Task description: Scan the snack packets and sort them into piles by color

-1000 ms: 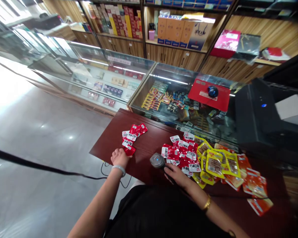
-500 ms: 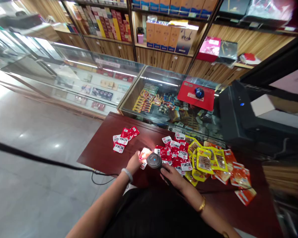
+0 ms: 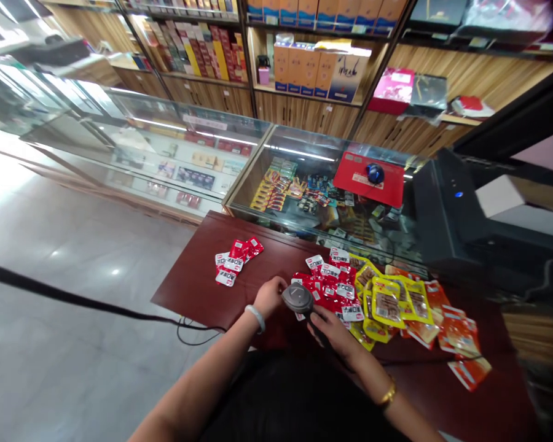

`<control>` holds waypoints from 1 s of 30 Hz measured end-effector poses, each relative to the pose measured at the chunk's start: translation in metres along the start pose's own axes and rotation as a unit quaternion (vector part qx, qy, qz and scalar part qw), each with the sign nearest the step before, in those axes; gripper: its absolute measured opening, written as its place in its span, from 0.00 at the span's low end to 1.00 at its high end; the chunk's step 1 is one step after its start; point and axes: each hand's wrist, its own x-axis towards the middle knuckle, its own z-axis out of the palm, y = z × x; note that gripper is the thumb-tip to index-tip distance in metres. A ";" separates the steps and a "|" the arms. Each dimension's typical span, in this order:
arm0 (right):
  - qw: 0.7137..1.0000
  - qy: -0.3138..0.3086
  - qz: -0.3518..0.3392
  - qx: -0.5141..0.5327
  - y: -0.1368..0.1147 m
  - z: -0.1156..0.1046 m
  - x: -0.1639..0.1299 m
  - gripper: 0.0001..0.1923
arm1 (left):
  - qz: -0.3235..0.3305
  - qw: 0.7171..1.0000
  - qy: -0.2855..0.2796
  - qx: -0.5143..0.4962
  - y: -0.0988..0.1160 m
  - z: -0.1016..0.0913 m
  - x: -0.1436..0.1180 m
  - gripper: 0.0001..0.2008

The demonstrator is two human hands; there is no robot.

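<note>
My right hand [image 3: 330,331] is wrapped round the handle of a dark handheld barcode scanner [image 3: 297,297], its head pointing left. Close by, my left hand [image 3: 270,297] has its fingers curled in against the scanner's left side. The scanner head partly covers those fingertips, so what they pinch is hidden. Just right of the scanner lies a heap of small red and white snack packets [image 3: 330,271]. Yellow snack packets [image 3: 388,302] overlap its right side. Further left on the brown table [image 3: 188,270] is a smaller group of red and white packets [image 3: 231,264].
Orange packets [image 3: 459,327] lie at the right. Behind the table stands a glass display counter [image 3: 276,138], with a red mat [image 3: 350,169] and a mouse [image 3: 375,174] on it. A dark machine [image 3: 437,215] stands at the right. The scanner's black cable crosses the right side.
My left hand has moved right, close against the scanner. The lit red packet it held is out of sight. The scanner has shifted slightly right and its bright light no longer shows.
</note>
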 end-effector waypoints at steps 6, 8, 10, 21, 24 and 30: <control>0.999 -0.016 0.006 -0.035 0.002 0.008 0.016 0.27 | -0.174 0.935 0.239 0.195 -0.039 -0.074 0.009 0.20; 0.999 -0.016 0.012 -0.042 0.004 0.009 0.019 0.28 | -0.217 0.904 0.286 0.233 -0.046 -0.093 0.019 0.27; 0.999 -0.009 0.019 -0.041 0.005 0.009 0.020 0.30 | -0.247 0.892 0.287 0.245 -0.049 -0.105 0.030 0.32; 0.999 0.021 0.024 -0.016 0.008 0.001 0.010 0.32 | -0.201 0.917 0.215 0.268 -0.052 -0.101 0.038 0.23; 1.000 0.014 0.020 -0.007 0.011 -0.001 0.010 0.31 | -0.199 0.922 0.193 0.270 -0.053 -0.098 0.036 0.22; 1.000 0.018 0.007 0.004 0.009 -0.004 0.006 0.30 | -0.153 0.898 0.286 0.296 -0.051 -0.101 0.032 0.19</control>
